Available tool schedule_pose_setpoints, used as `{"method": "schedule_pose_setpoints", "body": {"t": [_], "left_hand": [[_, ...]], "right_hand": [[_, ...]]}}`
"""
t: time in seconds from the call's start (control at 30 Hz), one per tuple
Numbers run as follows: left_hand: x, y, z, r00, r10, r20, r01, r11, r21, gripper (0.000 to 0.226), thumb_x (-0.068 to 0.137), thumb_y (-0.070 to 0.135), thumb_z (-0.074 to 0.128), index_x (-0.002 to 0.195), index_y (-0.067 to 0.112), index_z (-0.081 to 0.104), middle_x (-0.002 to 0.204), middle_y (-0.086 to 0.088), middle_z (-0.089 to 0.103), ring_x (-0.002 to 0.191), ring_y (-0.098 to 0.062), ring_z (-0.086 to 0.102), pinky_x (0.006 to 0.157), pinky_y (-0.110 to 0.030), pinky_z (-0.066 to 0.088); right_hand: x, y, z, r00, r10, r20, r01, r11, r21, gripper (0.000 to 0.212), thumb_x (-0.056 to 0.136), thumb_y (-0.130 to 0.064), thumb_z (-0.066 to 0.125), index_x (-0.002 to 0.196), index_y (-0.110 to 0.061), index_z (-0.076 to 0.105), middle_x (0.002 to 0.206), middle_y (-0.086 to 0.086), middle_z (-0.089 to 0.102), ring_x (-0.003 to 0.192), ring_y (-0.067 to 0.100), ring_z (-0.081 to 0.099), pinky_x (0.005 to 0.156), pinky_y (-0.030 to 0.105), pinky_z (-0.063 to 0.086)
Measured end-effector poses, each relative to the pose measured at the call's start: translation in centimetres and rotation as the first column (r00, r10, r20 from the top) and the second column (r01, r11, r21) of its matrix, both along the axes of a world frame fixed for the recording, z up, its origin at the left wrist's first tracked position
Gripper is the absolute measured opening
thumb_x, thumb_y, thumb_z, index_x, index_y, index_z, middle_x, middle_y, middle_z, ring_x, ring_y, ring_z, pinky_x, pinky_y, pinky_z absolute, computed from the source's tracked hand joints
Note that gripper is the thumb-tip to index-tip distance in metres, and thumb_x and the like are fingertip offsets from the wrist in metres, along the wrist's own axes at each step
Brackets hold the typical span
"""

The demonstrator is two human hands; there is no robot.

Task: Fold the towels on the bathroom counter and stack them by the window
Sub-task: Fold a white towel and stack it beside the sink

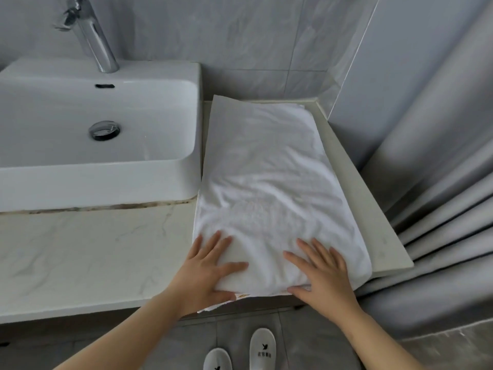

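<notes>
A white towel (269,182) lies lengthwise on the right end of the marble counter (88,249), folded into a long strip running from the back wall to the front edge. Its near end hangs slightly over the counter's front. My left hand (206,271) rests flat on the towel's near left corner with fingers spread. My right hand (321,271) presses flat on the near right part, fingers straight. Neither hand grips the cloth. Whether more towels lie under it I cannot tell.
A white basin (170,182) with a chrome tap (90,36) fills the counter's left side. Grey curtain folds (440,182) hang to the right, beside the counter's raised edge. Tiled wall stands behind. White slippers (261,348) show on the floor below.
</notes>
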State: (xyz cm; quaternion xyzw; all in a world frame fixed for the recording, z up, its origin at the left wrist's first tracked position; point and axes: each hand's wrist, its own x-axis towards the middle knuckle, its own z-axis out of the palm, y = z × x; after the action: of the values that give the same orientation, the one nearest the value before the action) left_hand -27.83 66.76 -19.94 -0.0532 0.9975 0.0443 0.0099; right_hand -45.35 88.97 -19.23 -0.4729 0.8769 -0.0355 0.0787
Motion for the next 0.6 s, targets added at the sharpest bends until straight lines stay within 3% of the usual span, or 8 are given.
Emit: {"method": "schedule_pose_setpoints", "body": {"t": [0.17, 0.23, 0.3, 0.37, 0.47, 0.53, 0.6], "left_hand": [[0.1, 0.5, -0.1, 0.997, 0.025, -0.077, -0.017, 0.994, 0.109, 0.042, 0.081, 0.071, 0.036, 0.116, 0.052, 0.048, 0.134, -0.004, 0.056, 0.127, -0.03, 0.047, 0.108, -0.038, 0.02], [0.0, 0.4, 0.4, 0.991, 0.026, -0.128, -0.002, 0.982, 0.189, 0.033, 0.087, 0.066, 0.033, 0.104, 0.05, 0.056, 0.129, 0.002, 0.06, 0.123, -0.027, 0.051, 0.103, -0.04, 0.036], [-0.3, 0.4, 1.2, 0.992, 0.021, -0.128, 0.009, 0.974, 0.225, 0.024, 0.084, 0.059, 0.042, 0.089, 0.046, 0.061, 0.119, 0.011, 0.065, 0.117, -0.022, 0.058, 0.09, -0.045, 0.052], [-0.8, 0.4, 2.2, 0.996, 0.031, -0.087, -0.008, 0.967, 0.254, 0.023, 0.076, 0.054, 0.045, 0.084, 0.041, 0.063, 0.113, 0.019, 0.066, 0.114, -0.012, 0.06, 0.09, -0.041, 0.051], [-1.6, 0.5, 3.5, 0.993, 0.122, -0.001, -0.113, 0.924, 0.365, 0.052, 0.076, 0.06, 0.035, 0.1, 0.028, 0.069, 0.114, 0.019, 0.064, 0.118, 0.0, 0.052, 0.103, -0.021, 0.034], [-2.2, 0.4, 4.1, 0.987, 0.144, 0.068, -0.159, 0.923, 0.351, 0.04, 0.089, 0.05, 0.043, 0.11, 0.022, 0.064, 0.112, 0.012, 0.065, 0.111, -0.006, 0.055, 0.09, -0.015, 0.033], [-3.0, 0.4, 5.1, 0.966, 0.217, 0.14, -0.254, 0.9, 0.354, 0.024, 0.096, 0.036, 0.047, 0.112, 0.022, 0.06, 0.095, 0.016, 0.062, 0.091, -0.006, 0.057, 0.072, -0.011, 0.035]], "right_hand": [[-1.3, 0.5, 0.2, 0.997, 0.068, -0.022, -0.07, 0.989, -0.127, 0.057, 0.065, -0.066, 0.041, 0.118, -0.045, 0.046, 0.124, -0.009, 0.062, 0.117, 0.015, 0.041, 0.09, 0.031, 0.026], [-1.8, 0.7, 0.0, 0.994, 0.112, -0.009, -0.112, 0.971, -0.213, 0.051, 0.064, -0.064, 0.046, 0.111, -0.044, 0.053, 0.117, -0.013, 0.064, 0.112, 0.013, 0.044, 0.085, 0.027, 0.026], [-2.5, 0.6, -0.2, 0.987, 0.159, -0.014, -0.156, 0.945, -0.287, 0.043, 0.063, -0.062, 0.049, 0.099, -0.041, 0.062, 0.107, -0.014, 0.065, 0.103, 0.01, 0.046, 0.081, 0.024, 0.026], [-2.8, 0.6, -0.5, 0.98, 0.192, -0.042, -0.196, 0.931, -0.307, 0.04, 0.064, -0.061, 0.049, 0.088, -0.037, 0.07, 0.096, -0.017, 0.064, 0.096, 0.006, 0.045, 0.08, 0.022, 0.027], [-3.2, 0.6, -0.7, 0.964, 0.242, -0.114, -0.267, 0.897, -0.352, 0.033, 0.067, -0.058, 0.051, 0.077, -0.033, 0.07, 0.084, -0.02, 0.059, 0.086, 0.003, 0.042, 0.077, 0.022, 0.028], [-3.7, 0.5, -0.7, 0.96, 0.264, -0.095, -0.28, 0.875, -0.395, 0.03, 0.071, -0.056, 0.053, 0.069, -0.029, 0.065, 0.075, -0.019, 0.054, 0.08, 0.002, 0.039, 0.072, 0.02, 0.027], [-4.3, 0.2, 0.2, 0.966, 0.257, -0.009, -0.239, 0.886, -0.397, 0.034, 0.075, -0.055, 0.052, 0.066, -0.023, 0.062, 0.068, -0.019, 0.047, 0.074, 0.002, 0.038, 0.067, 0.018, 0.028]]}}
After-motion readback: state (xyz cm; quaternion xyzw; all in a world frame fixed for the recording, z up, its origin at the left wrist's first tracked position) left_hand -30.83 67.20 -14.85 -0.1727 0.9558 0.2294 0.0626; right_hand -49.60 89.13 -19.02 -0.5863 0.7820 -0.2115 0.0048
